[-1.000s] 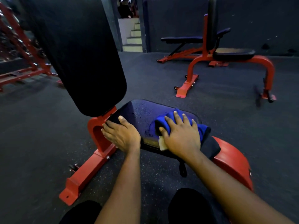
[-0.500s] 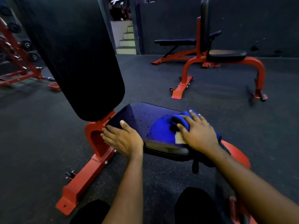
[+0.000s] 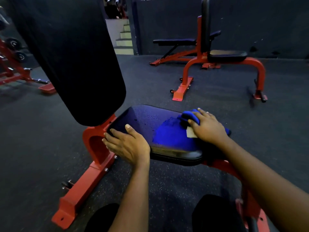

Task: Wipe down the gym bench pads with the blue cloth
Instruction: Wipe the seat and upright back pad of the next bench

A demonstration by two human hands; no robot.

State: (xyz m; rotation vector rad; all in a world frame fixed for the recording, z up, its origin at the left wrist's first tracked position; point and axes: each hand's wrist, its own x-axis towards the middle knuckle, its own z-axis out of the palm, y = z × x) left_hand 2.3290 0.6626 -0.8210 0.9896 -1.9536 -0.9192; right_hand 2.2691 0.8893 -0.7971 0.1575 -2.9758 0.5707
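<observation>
Head view: right hand [image 3: 209,129], flat on the blue cloth [image 3: 190,117], has slid it to the right corner of the seat pad [image 3: 145,118] (droplets leftward likely need another pass). Left hand [image 3: 127,144] lies flat on the pad's left edge.

Left arm [image 3: 133,190] and right arm [image 3: 259,178] reach forward, palms down. Left grip [image 3: 127,144] lies flat, fingers straight, thumb spread. Right grip [image 3: 209,129] presses down, fingers loosely spread.

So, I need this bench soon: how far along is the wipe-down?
Nothing looks finished yet. In hand: the right hand presses the blue cloth on the seat pad, the left hand on its edge. Left: droplets dot the seat; the back pad shows no sign either way.
</observation>
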